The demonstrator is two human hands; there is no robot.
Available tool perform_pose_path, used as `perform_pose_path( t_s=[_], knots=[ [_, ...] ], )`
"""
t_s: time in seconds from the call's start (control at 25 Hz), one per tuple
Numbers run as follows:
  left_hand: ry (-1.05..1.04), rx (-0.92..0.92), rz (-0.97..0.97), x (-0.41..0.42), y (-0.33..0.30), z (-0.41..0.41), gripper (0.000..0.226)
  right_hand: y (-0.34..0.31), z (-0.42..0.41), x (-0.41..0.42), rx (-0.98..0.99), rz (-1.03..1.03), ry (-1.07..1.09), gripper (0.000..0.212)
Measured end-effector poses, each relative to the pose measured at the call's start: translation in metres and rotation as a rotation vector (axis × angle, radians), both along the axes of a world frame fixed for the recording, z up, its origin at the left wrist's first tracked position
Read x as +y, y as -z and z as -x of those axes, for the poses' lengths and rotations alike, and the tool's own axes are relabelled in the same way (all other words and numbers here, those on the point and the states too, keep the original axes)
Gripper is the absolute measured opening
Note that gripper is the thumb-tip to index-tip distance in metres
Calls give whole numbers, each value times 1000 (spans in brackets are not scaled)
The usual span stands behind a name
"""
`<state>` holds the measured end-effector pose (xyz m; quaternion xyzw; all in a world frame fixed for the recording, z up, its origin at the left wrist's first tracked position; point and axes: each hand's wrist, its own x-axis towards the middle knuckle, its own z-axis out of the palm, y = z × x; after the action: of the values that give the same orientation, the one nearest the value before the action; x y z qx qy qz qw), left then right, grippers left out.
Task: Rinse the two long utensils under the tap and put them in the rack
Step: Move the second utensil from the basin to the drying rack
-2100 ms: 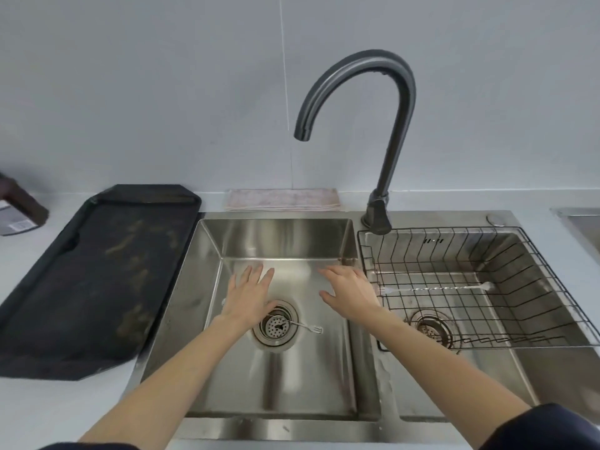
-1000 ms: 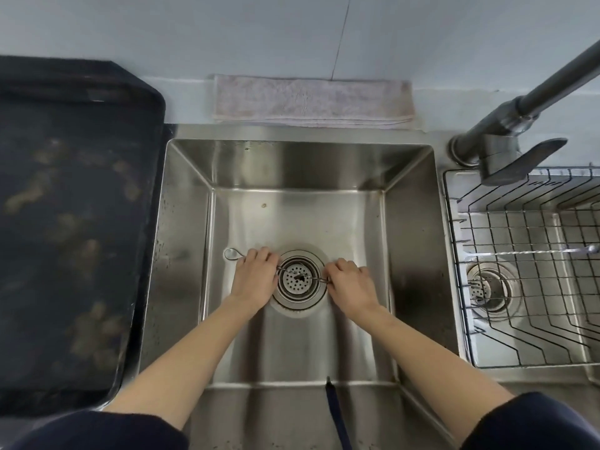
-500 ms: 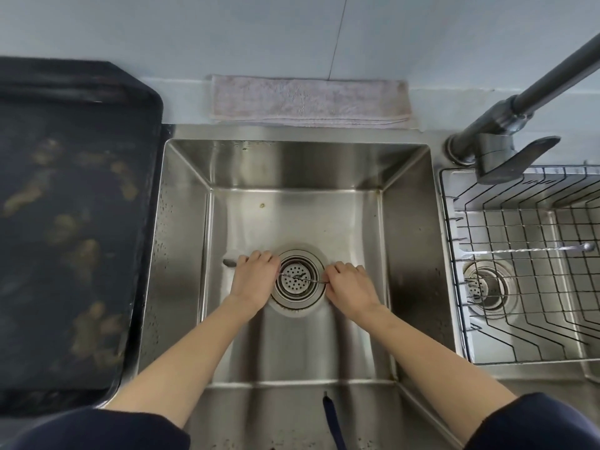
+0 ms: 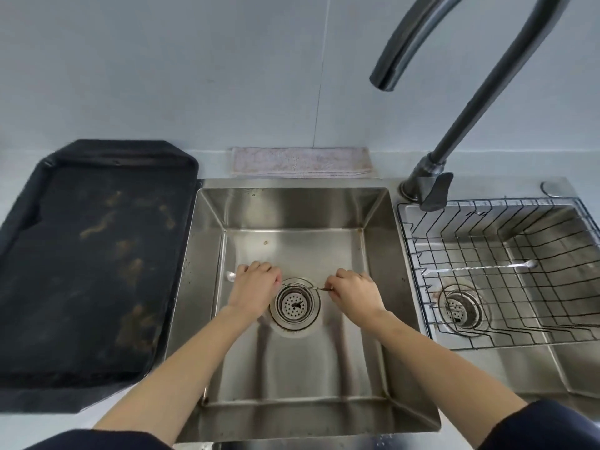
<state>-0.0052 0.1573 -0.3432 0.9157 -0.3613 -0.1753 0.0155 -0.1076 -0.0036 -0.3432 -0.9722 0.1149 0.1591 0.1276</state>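
Observation:
A thin long metal utensil [image 4: 303, 286] lies across the drain [image 4: 294, 303] on the floor of the left sink [image 4: 292, 216]. My left hand [image 4: 255, 287] is closed over one end of it, whose tip [image 4: 231, 275] pokes out to the left. My right hand [image 4: 354, 292] pinches its other end. A second long twisted utensil [image 4: 477, 269] lies flat in the black wire rack [image 4: 412, 254] over the right basin. The dark tap [image 4: 454, 108] arches above, and no water runs from its spout.
A black tray [image 4: 97, 254] with brown stains sits on the counter left of the sink. A folded pale cloth [image 4: 300, 161] lies behind the sink against the wall. The tap lever [image 4: 435, 191] points toward the rack.
The head has tilted up, so the tap spout is in view again. Both hands keep their grip on the utensil over the drain, which seems slightly lifted.

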Motion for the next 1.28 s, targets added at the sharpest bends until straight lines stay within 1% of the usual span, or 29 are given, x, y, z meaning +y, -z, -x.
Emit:
perform_pose_path(
  t_s=[0.32,0.56,0.76,1.0,1.28],
  knots=[
    [31,-64,136,-3,-51,22,24,-47,21,-12,-208,57,58,26],
    [63,-87,139,-18,-70,46,28,-72,50,-30,-269,82,71,24],
    [117,-89,143,-48,-77,74,24,-82,88,-60,-345,97,127,20],
    [177,-106,188,-94,-85,107,24,-88,132,-108,-377,154,158,19],
    [193,-150,189,-137,-87,136,26,-93,172,-169,-342,202,232,22]
  ],
)
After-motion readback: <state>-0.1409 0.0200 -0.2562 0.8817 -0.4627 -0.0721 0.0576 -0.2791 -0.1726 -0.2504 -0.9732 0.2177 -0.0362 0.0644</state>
